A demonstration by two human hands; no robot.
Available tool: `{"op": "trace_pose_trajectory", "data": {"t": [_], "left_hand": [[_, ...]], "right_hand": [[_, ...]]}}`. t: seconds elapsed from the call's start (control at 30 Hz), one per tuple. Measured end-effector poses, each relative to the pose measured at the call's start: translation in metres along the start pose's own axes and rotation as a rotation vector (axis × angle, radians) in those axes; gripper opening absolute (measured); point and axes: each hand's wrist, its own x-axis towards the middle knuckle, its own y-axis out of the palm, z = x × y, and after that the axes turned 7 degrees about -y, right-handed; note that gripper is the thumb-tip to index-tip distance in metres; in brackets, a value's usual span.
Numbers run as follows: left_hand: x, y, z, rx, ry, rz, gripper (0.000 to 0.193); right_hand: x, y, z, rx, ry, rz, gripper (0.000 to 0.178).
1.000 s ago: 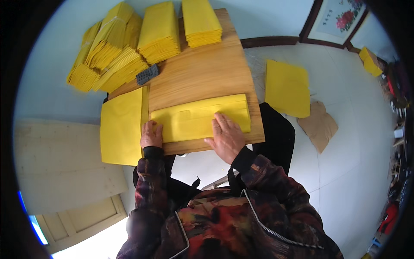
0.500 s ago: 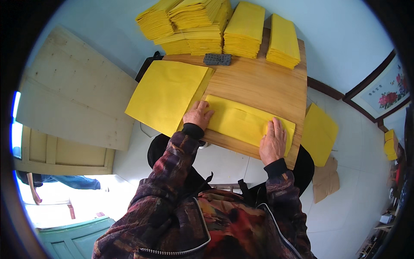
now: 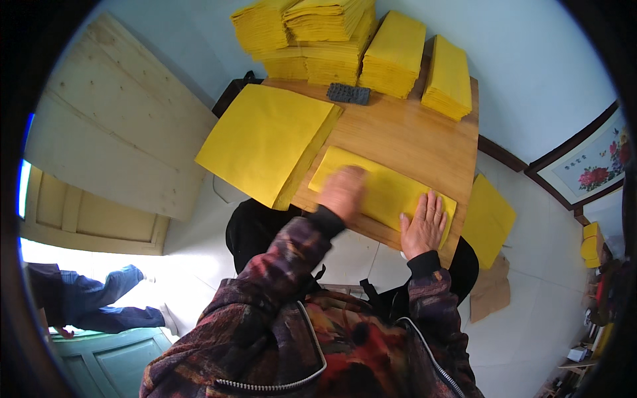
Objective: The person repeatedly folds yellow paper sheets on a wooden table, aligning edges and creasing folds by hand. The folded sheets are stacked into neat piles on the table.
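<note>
A long folded sheet of yellow paper [image 3: 388, 192] lies along the near edge of the wooden table. On its right end rests my right hand [image 3: 424, 224], palm down with the fingers stretched out. My left hand [image 3: 344, 192] is over the left part of the same folded paper. Motion smears its fingers, so their shape is unclear. To the left of the folded sheet is a thick stack of flat yellow paper [image 3: 265, 136], square-edged and jutting past the table's near left edge.
Tall piles of folded yellow paper [image 3: 393, 56] line the table's [image 3: 398, 129] far side. A dark grey knitted-looking item [image 3: 349, 93] lies before them. Yellow paper [image 3: 488, 219] and brown paper [image 3: 490, 292] are beyond the right edge. At far left, a person's legs [image 3: 106, 302] show near a doorway.
My left hand has moved right, from the folded sheet's left end onto its surface. My right hand stays at the right end. The person at far left has come further into view.
</note>
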Motion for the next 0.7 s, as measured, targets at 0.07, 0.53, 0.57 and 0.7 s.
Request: {"op": "trace_pose_trajectory", "data": {"t": [0.07,0.53,0.57,0.7], "left_hand": [[-0.009,0.025,-0.044,0.033,0.237,0.146,0.048],[0.01,0.003,0.038,0.29,-0.158,0.343,0.063],[0.01,0.004,0.039,0.306,-0.154,0.328,0.063],[0.012,0.01,0.048,0.249,-0.133,0.343,0.063]], "right_hand": [[0.0,0.001,-0.002,-0.002,-0.011,-0.017,0.07],[0.003,0.001,0.001,0.052,0.044,-0.011,0.066],[0.006,0.001,0.011,0.036,0.101,0.003,0.067],[0.033,0.013,0.085,0.303,-0.208,-0.104,0.064]]}}
